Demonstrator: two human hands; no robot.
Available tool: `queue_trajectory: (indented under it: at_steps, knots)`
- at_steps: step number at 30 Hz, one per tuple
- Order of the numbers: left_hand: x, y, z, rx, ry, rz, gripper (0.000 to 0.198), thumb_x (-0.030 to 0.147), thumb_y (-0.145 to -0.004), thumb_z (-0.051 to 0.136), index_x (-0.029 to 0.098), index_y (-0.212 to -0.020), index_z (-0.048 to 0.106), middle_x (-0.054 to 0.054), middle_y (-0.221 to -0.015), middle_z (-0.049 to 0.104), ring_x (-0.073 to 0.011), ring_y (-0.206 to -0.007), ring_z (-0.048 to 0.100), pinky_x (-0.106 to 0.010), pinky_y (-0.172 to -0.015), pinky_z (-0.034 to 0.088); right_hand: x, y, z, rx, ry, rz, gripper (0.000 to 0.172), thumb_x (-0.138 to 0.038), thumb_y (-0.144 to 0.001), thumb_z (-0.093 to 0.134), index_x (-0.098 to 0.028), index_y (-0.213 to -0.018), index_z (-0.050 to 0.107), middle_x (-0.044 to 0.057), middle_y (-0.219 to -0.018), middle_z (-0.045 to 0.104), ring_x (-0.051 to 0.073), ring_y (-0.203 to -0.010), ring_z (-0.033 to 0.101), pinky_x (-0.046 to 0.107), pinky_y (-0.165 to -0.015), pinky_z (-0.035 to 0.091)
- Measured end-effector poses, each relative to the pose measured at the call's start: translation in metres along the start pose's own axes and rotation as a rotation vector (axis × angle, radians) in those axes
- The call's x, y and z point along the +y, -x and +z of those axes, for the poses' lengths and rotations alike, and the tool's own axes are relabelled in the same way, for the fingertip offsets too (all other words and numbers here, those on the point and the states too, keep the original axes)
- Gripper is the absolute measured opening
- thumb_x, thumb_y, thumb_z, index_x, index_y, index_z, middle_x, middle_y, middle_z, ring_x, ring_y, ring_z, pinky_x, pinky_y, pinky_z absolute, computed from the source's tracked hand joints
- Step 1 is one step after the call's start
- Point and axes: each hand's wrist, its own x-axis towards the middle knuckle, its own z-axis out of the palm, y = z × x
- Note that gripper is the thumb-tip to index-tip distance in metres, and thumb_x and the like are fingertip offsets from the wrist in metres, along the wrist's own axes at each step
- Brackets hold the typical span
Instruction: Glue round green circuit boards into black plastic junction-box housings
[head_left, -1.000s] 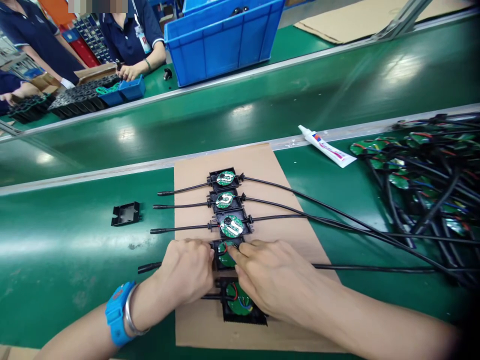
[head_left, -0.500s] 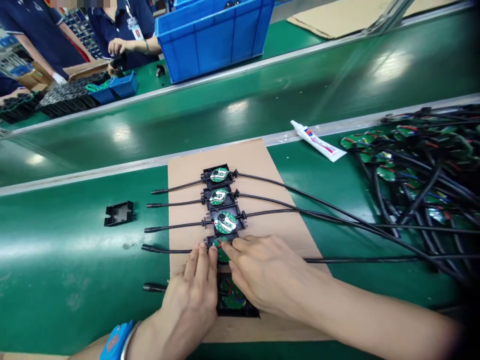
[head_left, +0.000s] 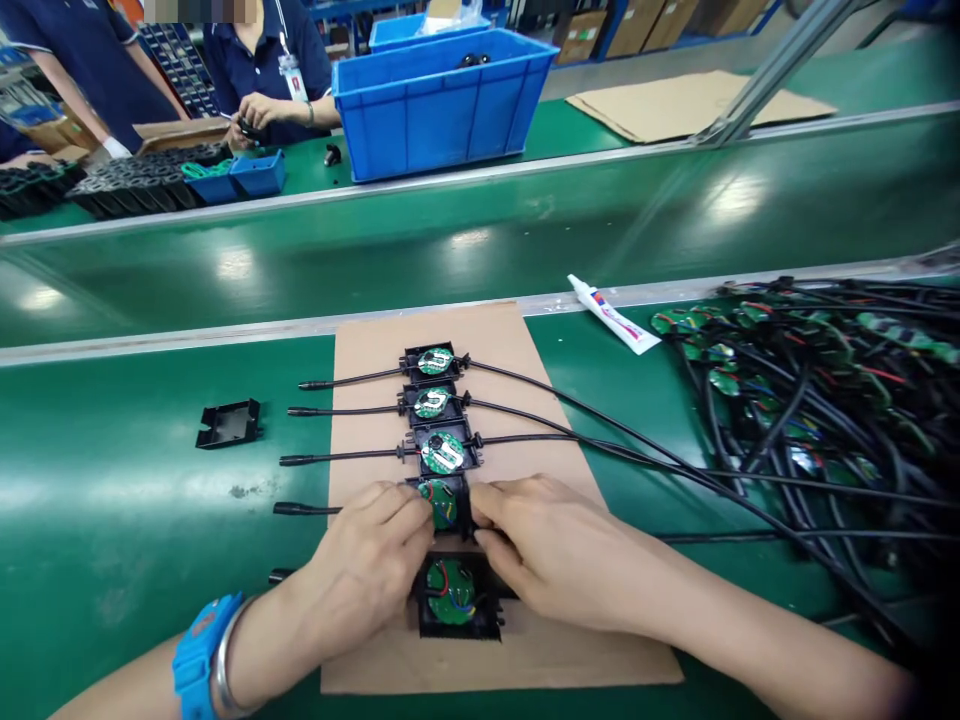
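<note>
So the fourth case (head_left: 461,494) is what's being worked on, counting from the far edge of the cardboard (head_left: 495,665). It's sat around the cardboard's middle, with a green board (head_left: 442,505) in it and a bit of red wire showing. Its left edge is covered by the left hand (head_left: 375,560), fingers curled in tight. Its right edge is met by the right hand (head_left: 551,550), index and thumb bent with a small gap showing between them. Whether the case or a cable is really being pinched can't be told from here, as the contact is mostly hidden.

A cable end (head_left: 304,509) is poked out past the cardboard's left edge, and a long cable (head_left: 750,537) is run out past the right.

As for the step, it looks like the board and its cables are being settled into that case. Probably called for next: the case kept steady from both sides, cables eased into the side walls, no wire trapped.

Towards the cardboard's far edge, three far boards (head_left: 433,403) are set with white strips up; by its near edge, the fifth case (head_left: 480,628) is laid out with wires showing. A loose case (head_left: 228,424) is left off to its left.
</note>
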Motion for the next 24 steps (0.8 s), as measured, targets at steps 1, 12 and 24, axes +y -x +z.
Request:
queue_trajectory:
  at_steps: [1, 12, 24]
  knots:
    - [-0.002, 0.001, 0.002, 0.013, 0.006, 0.026, 0.027, 0.008, -0.094, 0.038, 0.012, -0.105, 0.062, -0.009, -0.105, 0.064, -0.0221, -0.094, 0.056, -0.038, -0.083, 0.052, 0.002, 0.0, 0.002, 0.027, 0.028, -0.041, 0.01, -0.01, -0.083, 0.045, -0.017, -0.081, 0.053, 0.003, -0.072, 0.06, 0.015, -0.061, 0.052, 0.028, -0.056, 0.029]
    - [-0.002, -0.001, 0.003, -0.037, 0.08, 0.013, 0.024, 0.005, -0.09, 0.043, 0.012, -0.104, 0.061, -0.009, -0.108, 0.064, -0.0232, -0.101, 0.056, -0.039, -0.089, 0.051, 0.018, 0.002, 0.025, 0.088, -0.195, 0.066, 0.019, -0.021, -0.096, 0.031, -0.017, -0.084, 0.045, 0.001, -0.068, 0.054, 0.014, -0.057, 0.049, 0.026, -0.055, 0.033]
    - [0.002, -0.004, -0.005, -0.109, 0.042, -0.025, 0.047, 0.006, -0.088, 0.038, 0.013, -0.134, 0.039, -0.011, -0.112, 0.061, -0.0233, -0.099, 0.057, -0.039, -0.089, 0.05, 0.011, -0.011, 0.009, -0.142, -0.158, 0.131, 0.023, -0.018, -0.093, 0.026, -0.016, -0.087, 0.048, 0.004, -0.066, 0.055, 0.014, -0.054, 0.044, 0.028, -0.053, 0.027]
